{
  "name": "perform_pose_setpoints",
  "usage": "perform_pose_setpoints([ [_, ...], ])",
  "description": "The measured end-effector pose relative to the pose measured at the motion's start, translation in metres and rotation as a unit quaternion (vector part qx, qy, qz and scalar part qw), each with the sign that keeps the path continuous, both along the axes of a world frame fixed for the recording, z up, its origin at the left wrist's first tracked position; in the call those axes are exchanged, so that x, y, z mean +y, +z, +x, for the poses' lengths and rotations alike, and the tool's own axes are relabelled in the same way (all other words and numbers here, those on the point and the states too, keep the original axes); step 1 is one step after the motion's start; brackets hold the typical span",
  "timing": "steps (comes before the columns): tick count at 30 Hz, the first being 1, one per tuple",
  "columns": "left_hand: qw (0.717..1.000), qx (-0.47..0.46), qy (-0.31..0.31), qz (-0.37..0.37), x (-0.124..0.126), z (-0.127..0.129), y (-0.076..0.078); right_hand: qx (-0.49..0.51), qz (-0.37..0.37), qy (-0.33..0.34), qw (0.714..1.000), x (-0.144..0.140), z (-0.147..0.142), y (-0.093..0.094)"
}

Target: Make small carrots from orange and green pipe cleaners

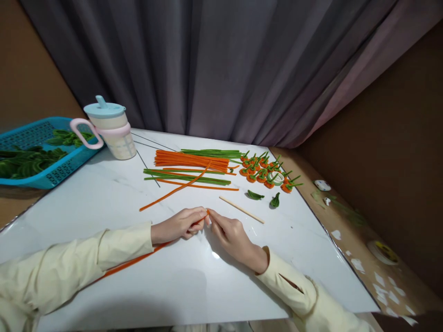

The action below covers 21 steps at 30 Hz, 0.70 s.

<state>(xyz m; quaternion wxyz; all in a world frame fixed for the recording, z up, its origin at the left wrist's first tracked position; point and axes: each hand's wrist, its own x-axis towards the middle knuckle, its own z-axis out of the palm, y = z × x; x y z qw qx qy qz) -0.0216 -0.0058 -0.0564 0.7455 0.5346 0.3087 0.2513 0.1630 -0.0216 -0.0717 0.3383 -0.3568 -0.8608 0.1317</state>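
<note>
My left hand (188, 222) is closed around orange pipe cleaners (129, 266), whose long ends trail out under my left forearm. Against it, my right hand (232, 234) pinches the short orange tip poking from the left fist. Just beyond my hands a thin wooden stick (241, 210) lies slantwise. Behind it is a pile of orange pipe cleaners (190, 159), with green pipe cleaners (194, 177) in front and one loose orange strand crossing them. Two dark green leaf pieces (255, 195) rest to the right of the stick.
Orange pieces with green stems (258, 169) cluster around a tape roll (276, 178) at the back right. A lidded cup (117, 138) with a pink handle stands at the left beside a blue basket (51, 182) of green pieces. Paper scraps (380, 279) and a white case (322, 185) lie right.
</note>
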Motion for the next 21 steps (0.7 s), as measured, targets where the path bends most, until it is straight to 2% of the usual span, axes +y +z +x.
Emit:
perform_pose_setpoints([
  [7,0.999,0.035,0.004,0.039,0.0,-0.001,-0.006,-0.014,0.077,0.009,0.997,0.002,0.0,-0.006],
  [16,0.993,0.079,0.0,0.091,0.0,-0.002,-0.005,-0.074,0.17,0.013,0.983,0.002,0.002,-0.012],
  [18,0.993,0.081,0.004,0.091,-0.001,-0.002,-0.005,-0.075,0.159,0.013,0.984,0.002,0.002,-0.011],
  [21,0.994,0.074,0.015,0.077,-0.001,-0.002,-0.005,-0.03,0.076,-0.005,0.997,0.001,0.0,-0.006],
])
